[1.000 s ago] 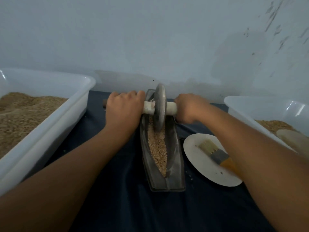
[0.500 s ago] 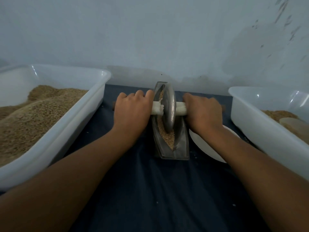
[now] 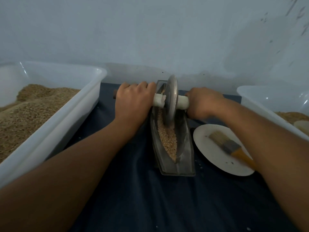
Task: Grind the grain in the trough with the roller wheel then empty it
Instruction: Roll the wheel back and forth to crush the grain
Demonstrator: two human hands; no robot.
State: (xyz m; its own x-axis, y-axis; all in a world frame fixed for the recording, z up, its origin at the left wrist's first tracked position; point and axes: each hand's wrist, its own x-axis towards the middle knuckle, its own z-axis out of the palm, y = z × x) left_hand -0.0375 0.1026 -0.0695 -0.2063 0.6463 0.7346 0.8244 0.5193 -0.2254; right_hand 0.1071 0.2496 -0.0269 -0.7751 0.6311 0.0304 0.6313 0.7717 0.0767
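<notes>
The left hand (image 3: 133, 101) was curled tight over the left end of the wheel's axle handle (image 3: 158, 102), knuckles up, fingers wrapped round the bar; the right hand (image 3: 203, 102) gripped the right end in the same closed way, its fingers folded over the pale bar just beside the disc. Between the two fists stood the roller wheel (image 3: 170, 101), a metal disc on edge, upright with a slight lean, its lower rim sunk into the grain (image 3: 168, 139) at the far half of the trough (image 3: 182, 161); the grain lay as a pale strip along the trough's channel, running from under the wheel toward the near end. The trough itself sat lengthwise on the dark cloth (image 3: 150, 198) near the middle of the table, its far end close to the table's back edge by the wall. Along the left edge of the table stood a white tub (image 3: 70, 114) heaped with brown grain; at the right edge stood another white tub (image 3: 254, 101), partly filled. Just right of the trough lay a white plate (image 3: 215, 156), carrying a brush (image 3: 229, 145) with a yellow handle, bristles pointing toward the wall; the right forearm crossed over the plate's right rim.
</notes>
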